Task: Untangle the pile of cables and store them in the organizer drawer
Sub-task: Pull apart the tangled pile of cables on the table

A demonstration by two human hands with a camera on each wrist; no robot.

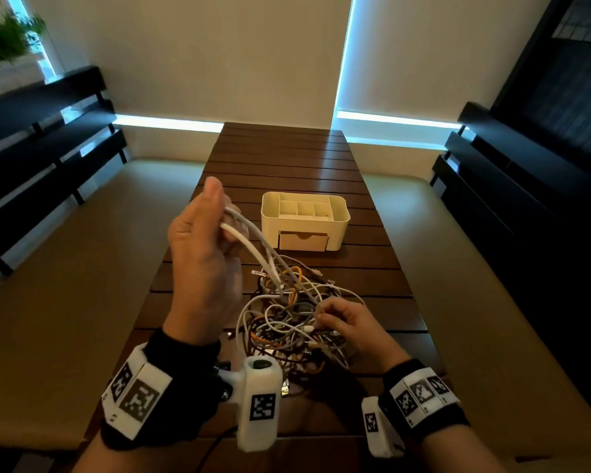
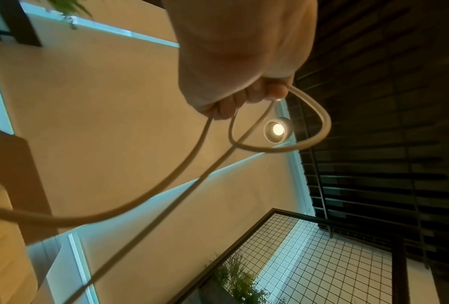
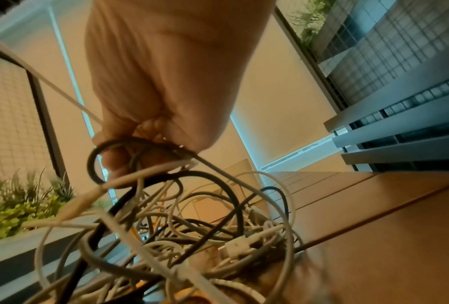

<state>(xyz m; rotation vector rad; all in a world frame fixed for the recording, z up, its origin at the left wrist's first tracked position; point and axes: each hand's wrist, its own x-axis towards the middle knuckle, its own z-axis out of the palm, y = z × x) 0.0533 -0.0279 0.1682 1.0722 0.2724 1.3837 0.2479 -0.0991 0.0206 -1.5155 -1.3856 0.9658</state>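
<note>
A tangled pile of cables (image 1: 287, 322) in white, orange, brown and grey lies on the wooden slat table (image 1: 287, 158). My left hand (image 1: 202, 247) is raised above the table's left side and grips a loop of white cable (image 1: 249, 244) that runs down into the pile; the loop (image 2: 309, 131) shows under my curled fingers. My right hand (image 1: 348, 322) rests on the pile's right side and pinches cables there, with a dark cable (image 3: 130, 144) hooked in its fingers. Behind the pile stands the cream organizer (image 1: 304, 216), its front drawer (image 1: 302, 241) closed.
Cushioned benches (image 1: 82, 285) flank the table on both sides, with dark slatted backrests (image 1: 41, 148). The far half of the table is bare wood. A planter with greenery (image 3: 23, 205) stands to the side.
</note>
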